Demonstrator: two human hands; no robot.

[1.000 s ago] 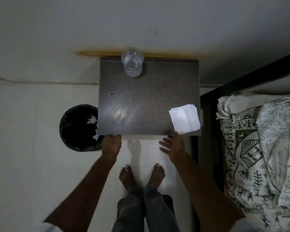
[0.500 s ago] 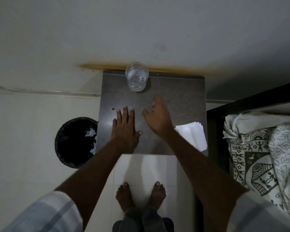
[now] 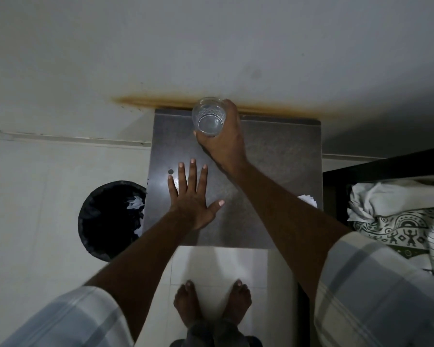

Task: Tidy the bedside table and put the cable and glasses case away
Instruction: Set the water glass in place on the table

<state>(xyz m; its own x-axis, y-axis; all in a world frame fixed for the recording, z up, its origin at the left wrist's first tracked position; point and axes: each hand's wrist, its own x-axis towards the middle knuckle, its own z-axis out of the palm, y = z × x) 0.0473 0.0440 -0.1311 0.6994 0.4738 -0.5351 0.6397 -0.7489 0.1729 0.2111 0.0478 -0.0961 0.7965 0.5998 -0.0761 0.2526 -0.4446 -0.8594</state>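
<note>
The dark bedside table (image 3: 281, 151) stands against the white wall. My right hand (image 3: 226, 141) is wrapped around a clear patterned glass (image 3: 208, 116) at the table's back edge. My left hand (image 3: 192, 196) lies flat on the tabletop, fingers spread, holding nothing. A white stack of tissues (image 3: 308, 199) sits at the table's right edge, mostly hidden behind my right forearm. No cable or glasses case shows in view.
A black-lined waste bin (image 3: 110, 219) with crumpled white paper stands on the floor left of the table. A dark bed frame (image 3: 386, 166) and patterned bedding (image 3: 406, 221) lie to the right. My bare feet (image 3: 212, 301) stand on white tiles.
Both hands rose from the table's front edge onto the top. My right hand reached back and closed around the glass; my left hand stayed flat on the tabletop.
</note>
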